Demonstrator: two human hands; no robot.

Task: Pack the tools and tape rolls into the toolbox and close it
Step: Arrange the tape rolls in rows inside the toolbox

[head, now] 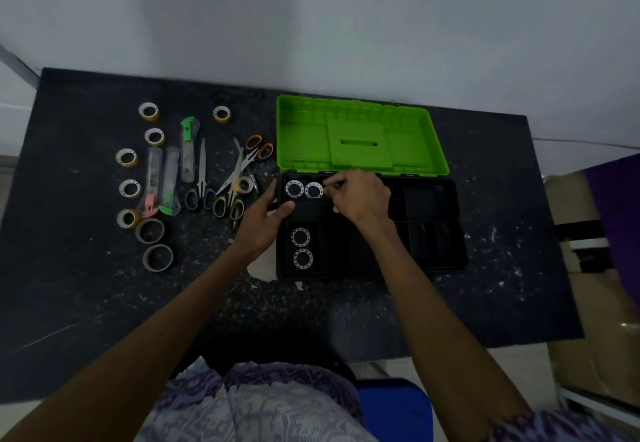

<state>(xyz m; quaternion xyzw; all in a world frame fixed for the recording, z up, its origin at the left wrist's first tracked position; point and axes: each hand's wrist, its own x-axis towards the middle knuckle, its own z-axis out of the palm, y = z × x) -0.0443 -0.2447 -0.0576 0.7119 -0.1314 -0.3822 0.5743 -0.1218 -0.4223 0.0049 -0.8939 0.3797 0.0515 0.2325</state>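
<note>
Four tape rolls (294, 188) lie in the toolbox (433, 220). The right hand (360, 196) pinches one; the left hand (266, 220), open, steadies the box. At nine o'clock on the counter (69, 286), scissors (201, 178) and more rolls wait.

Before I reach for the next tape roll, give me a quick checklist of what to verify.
1. Toolbox lid fully open: ok.
2. Roll under the right hand seated beside the other roll in the rear compartment: cannot tell, the fingers are at that roll.
3. Left hand free, resting at the toolbox edge: ok.
4. Room in the front-left compartment, two rolls inside: cannot tell.
5. Loose rolls and scissors on the table left of the box: ok.
</note>
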